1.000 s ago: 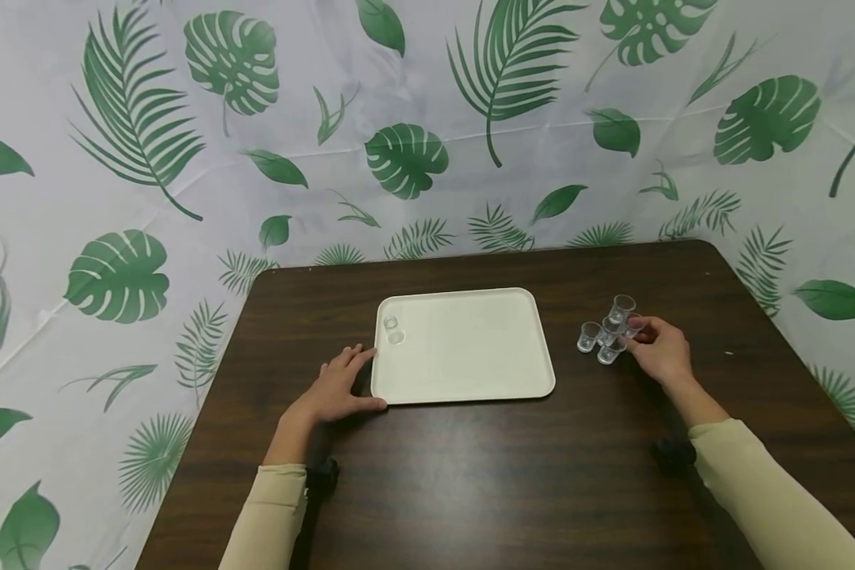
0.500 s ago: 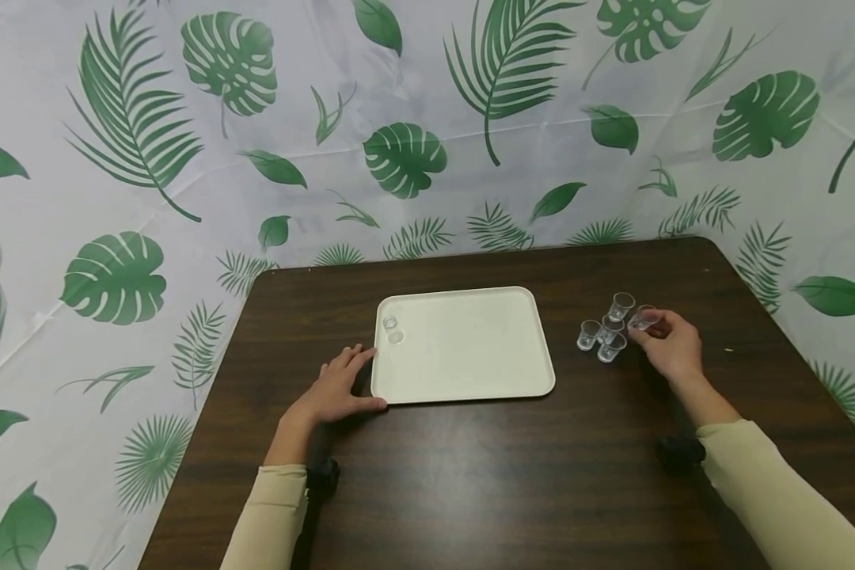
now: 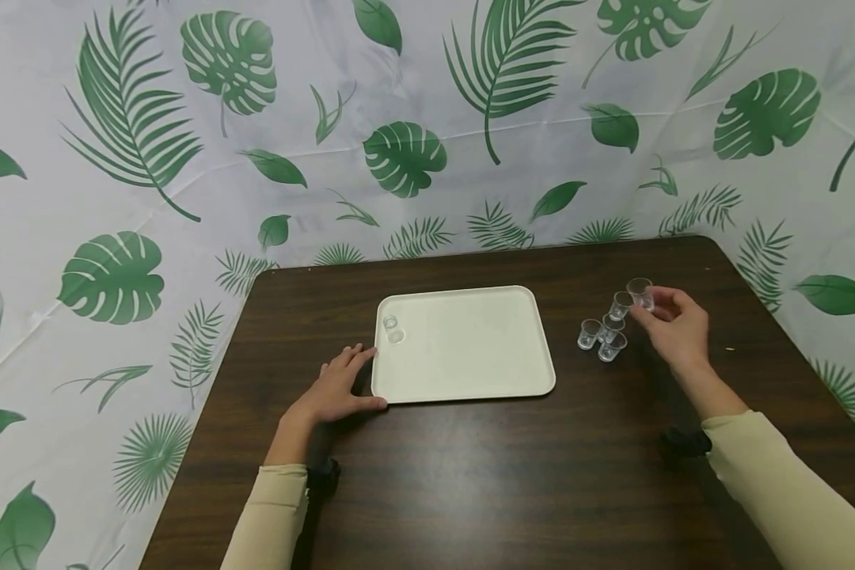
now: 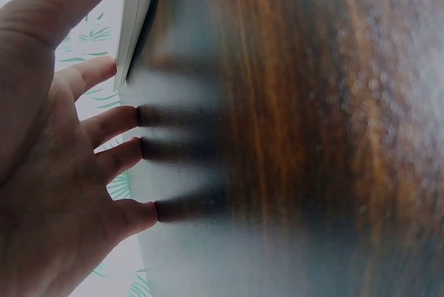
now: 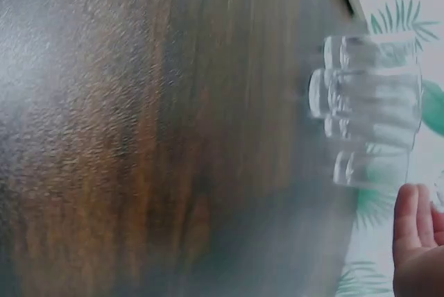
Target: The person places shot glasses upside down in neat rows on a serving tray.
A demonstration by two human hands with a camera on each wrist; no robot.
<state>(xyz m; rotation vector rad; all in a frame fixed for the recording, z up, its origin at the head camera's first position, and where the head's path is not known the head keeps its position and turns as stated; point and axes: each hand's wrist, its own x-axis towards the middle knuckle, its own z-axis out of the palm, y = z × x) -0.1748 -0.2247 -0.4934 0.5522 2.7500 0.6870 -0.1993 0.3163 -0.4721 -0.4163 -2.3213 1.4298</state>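
My right hand (image 3: 677, 324) pinches a small clear shot glass (image 3: 641, 294) by its side, raised above the table at the right. Just left of it several similar shot glasses (image 3: 613, 346) stand close together; the right wrist view shows this cluster of glasses (image 5: 374, 96) beside the fingertips (image 5: 411, 196). My left hand (image 3: 335, 392) rests with spread fingers at the left edge of the cream tray (image 3: 470, 348), thumb at its near left corner. In the left wrist view the fingertips (image 4: 149, 214) touch the table. One clear glass (image 3: 392, 326) is on the tray at its far left.
Under everything is a dark brown wooden table (image 3: 484, 475). A white cloth (image 3: 313, 198) printed with green leaves hangs right behind its far edge and along the sides. A tiny pale mark (image 3: 730, 349) shows on the table at the right.
My right hand has drawn one glass out of the cluster, lifting it and moving it away toward the far side. The left hand and the tray have stayed in place.
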